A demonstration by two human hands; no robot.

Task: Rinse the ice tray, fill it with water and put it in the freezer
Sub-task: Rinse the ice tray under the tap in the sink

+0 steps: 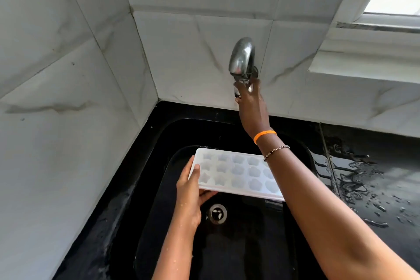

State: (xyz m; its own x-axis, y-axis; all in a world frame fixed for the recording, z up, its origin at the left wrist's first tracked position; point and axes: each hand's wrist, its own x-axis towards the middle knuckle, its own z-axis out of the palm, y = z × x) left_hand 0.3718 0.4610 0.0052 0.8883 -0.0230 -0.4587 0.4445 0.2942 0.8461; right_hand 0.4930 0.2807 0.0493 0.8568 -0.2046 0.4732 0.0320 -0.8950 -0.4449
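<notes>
A white ice tray [236, 174] with star and flower shaped cells hangs level over the black sink [159, 143]. My left hand [193, 191] grips its left end, thumb on the top rim and fingers underneath. My right hand [248, 102] reaches up to the wall-mounted metal tap [242, 58] and its fingers curl round the tap's handle just under the spout. My right forearm crosses over the tray's right end and hides it. No water stream shows from the tap.
The sink's metal drain [216, 213] lies below the tray. A black counter [375, 179] to the right is wet with puddles. White marble-look tiles cover both walls, and a window sill [368, 61] juts out at the upper right.
</notes>
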